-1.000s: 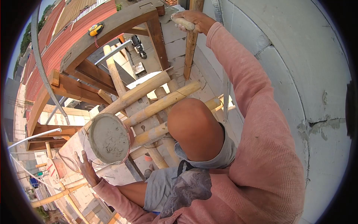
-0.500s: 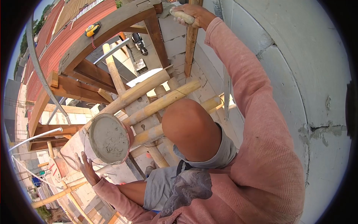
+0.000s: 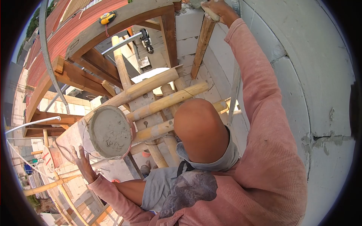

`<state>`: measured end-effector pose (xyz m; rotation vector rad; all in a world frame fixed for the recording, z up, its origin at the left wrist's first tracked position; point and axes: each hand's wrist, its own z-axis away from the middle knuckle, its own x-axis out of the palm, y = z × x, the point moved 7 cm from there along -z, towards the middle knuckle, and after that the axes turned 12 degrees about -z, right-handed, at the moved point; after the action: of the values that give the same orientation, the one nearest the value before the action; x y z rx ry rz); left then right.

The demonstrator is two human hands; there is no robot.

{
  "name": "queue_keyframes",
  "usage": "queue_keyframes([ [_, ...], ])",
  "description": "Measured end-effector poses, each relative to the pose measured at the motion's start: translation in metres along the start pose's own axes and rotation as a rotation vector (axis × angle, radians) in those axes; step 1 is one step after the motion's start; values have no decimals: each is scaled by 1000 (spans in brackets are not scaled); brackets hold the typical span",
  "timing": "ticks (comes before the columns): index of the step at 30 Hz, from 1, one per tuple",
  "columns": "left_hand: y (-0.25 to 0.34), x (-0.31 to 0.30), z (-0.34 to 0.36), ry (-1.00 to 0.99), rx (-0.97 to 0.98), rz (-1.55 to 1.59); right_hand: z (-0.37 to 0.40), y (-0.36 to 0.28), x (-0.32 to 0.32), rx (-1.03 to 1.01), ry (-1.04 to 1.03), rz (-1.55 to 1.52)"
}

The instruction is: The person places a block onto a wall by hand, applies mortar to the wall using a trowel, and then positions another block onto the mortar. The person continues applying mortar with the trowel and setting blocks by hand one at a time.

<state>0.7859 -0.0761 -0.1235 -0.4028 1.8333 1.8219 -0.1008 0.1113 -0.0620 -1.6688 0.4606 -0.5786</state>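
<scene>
At the top edge of the view my right hand [image 3: 223, 12] is closed round the thick, mortar-smeared handle of a trowel [image 3: 212, 14]. Its grey blade is mostly cut off by the frame, over the top of the block wall. My left hand [image 3: 85, 164] has its fingers spread and holds nothing, just beside the lower left rim of a bucket [image 3: 132, 130]. Wet grey mortar [image 3: 110, 132] fills that bucket almost to the brim. A thin wire handle loops down its left side, close to my fingers.
Bamboo poles [image 3: 166, 101] form a scaffold under my bent knee. A grey block wall [image 3: 294, 86] rises along my right. Ahead stands a curved wooden frame [image 3: 124, 23] with a yellow tape measure [image 3: 108, 17] on it. The ground lies far below, with a parked motorbike [image 3: 146, 40].
My right hand has moved up and right with the trowel, partly leaving the frame. My left hand stays spread near the bucket. The view has shifted slightly.
</scene>
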Motion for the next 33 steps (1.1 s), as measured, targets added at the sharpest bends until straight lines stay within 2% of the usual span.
queue_keyframes([
  [1,4,-1,3,27,-26,-19,-10,5,-10,-60,-133,81],
  [2,9,-1,7,9,29,-87,-3,-14,3,-125,-27,168],
  [5,36,4,22,68,-19,-78,3,-15,8,28,-142,-161],
  [8,32,1,26,84,-66,-45,10,-10,16,49,-120,-317],
  [11,17,-6,17,33,2,-47,31,-16,68,266,131,12],
  [14,15,-3,9,-36,45,-101,49,-15,102,310,178,-40],
  [17,24,2,12,-90,65,-157,48,-26,89,267,114,-29],
  [20,46,5,33,58,-57,-25,35,-12,72,128,197,-164],
  [23,51,4,38,93,-110,-14,43,-6,97,330,87,-136],
  [26,56,6,40,78,-102,-6,37,-9,85,262,108,-153],
  [29,50,6,33,52,-73,-14,52,-5,99,214,164,-200],
  [32,45,7,32,35,-88,-15,35,-2,87,303,103,-113],
  [33,45,8,30,37,-95,-11,37,-3,89,259,136,-125],
])
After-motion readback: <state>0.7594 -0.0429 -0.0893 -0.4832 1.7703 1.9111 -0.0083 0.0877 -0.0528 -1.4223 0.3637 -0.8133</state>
